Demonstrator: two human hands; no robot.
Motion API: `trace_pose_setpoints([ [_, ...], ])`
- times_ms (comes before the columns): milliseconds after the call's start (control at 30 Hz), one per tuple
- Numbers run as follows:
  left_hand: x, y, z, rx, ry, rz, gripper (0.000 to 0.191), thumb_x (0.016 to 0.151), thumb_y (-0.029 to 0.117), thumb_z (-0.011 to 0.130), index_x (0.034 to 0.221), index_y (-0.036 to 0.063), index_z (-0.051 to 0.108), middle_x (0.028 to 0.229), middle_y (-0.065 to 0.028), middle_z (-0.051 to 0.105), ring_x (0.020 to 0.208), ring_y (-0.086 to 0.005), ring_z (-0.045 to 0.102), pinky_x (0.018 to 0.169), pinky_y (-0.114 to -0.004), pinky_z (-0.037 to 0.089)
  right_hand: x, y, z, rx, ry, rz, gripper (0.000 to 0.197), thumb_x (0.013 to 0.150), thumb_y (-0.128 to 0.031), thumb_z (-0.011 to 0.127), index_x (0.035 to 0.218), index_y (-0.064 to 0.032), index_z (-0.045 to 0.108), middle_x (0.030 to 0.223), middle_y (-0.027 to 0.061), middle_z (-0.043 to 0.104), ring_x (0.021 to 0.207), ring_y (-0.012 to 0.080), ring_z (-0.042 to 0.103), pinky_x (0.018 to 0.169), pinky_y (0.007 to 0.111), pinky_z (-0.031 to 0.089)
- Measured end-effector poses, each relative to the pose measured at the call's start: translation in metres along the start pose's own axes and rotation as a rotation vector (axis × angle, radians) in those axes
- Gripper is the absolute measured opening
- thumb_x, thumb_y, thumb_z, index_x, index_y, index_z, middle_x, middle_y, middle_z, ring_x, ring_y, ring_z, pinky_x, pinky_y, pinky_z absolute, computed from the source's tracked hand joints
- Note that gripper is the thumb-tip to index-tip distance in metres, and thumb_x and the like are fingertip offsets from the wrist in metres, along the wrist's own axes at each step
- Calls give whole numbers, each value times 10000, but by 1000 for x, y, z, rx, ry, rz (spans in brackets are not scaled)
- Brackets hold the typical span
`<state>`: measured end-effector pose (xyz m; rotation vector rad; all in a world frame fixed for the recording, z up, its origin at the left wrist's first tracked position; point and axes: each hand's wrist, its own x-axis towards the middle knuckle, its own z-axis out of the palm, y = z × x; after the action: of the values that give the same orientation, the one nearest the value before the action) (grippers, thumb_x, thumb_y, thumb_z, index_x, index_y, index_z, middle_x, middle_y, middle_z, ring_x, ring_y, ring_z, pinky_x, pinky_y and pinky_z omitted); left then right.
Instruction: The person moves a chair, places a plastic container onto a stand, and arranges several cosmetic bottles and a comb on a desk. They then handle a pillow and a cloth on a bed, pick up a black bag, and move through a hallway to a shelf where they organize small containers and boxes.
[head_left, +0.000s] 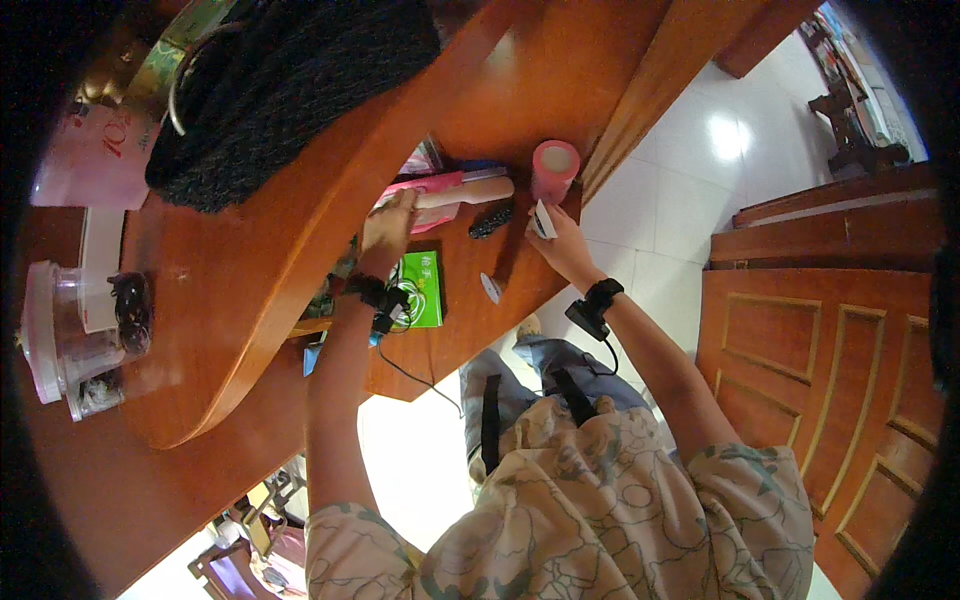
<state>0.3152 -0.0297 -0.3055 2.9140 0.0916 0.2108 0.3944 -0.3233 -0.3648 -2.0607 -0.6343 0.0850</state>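
My left hand (386, 231) reaches over the shelf, its fingertips at the near end of a pale long-handled object (469, 193). A pink packet (435, 217) lies under and beside that end; whether the fingers grip either cannot be told. In my right hand (562, 244) is a small white object with a dark face (544, 220), held between thumb and fingers. Just beyond it stands a pink cylindrical container (555, 169) with a pale round top. A dark textured object (491, 223) lies between the hands. Closer to me are a white oval piece (490, 287) and a green box (426, 285) bearing writing.
A higher curved wooden shelf (300, 247) overhangs at left, holding a black fabric bag (300, 97), a pink box (97, 157) and clear plastic tubs (75, 337). A thin cable (412, 375) hangs from my left wrist. Panelled wooden doors (817, 360) stand at right.
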Motion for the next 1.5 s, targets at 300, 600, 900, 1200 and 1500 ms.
trace_pose_setpoints([
  [300, 12, -12, 71, -103, -13, -259, 302, 780, 229, 594, 1076, 199, 538, 1087, -97, 507, 1040, -312, 476, 827, -451, 424, -3, 15, 9, -5, -15, -31, 433, 745, -162, 640, 1128, -28, 489, 1025, 167, 552, 941, 350, 537, 786, 367, 448],
  [600, -24, 50, 61, -331, 103, -104, 380, 717, 85, 591, 1086, 40, 514, 1057, -182, 509, 994, -367, 488, 842, -419, 413, 0, 9, 10, -3, -127, 157, 465, 734, -177, 657, 1130, 5, 497, 1058, 196, 549, 941, 378, 529, 774, 389, 445],
  [900, 1, 80, 83, -269, 39, 1, 283, 700, 100, 643, 970, 39, 583, 987, -149, 564, 958, -340, 522, 799, -413, 446, -6, -8, 12, 46, -56, 116, 354, 736, -181, 659, 1004, 27, 556, 921, 215, 594, 805, 385, 563, 701, 391, 455],
  [1200, 27, 84, 79, -222, 82, -84, 268, 711, 18, 545, 969, 79, 588, 1002, -147, 552, 946, -334, 536, 771, -397, 472, -4, -4, 24, -6, -29, 98, 350, 714, -154, 653, 1022, -12, 566, 934, 195, 592, 857, 365, 560, 742, 391, 454],
  [1500, -80, 83, 50, -741, 30, -633, 422, 684, 2, 552, 1095, 94, 525, 1019, -127, 532, 878, -321, 538, 748, -387, 454, 9, -21, 34, 9, 81, 208, 315, 724, -158, 664, 959, 18, 549, 950, 210, 561, 841, 387, 548, 731, 419, 454],
])
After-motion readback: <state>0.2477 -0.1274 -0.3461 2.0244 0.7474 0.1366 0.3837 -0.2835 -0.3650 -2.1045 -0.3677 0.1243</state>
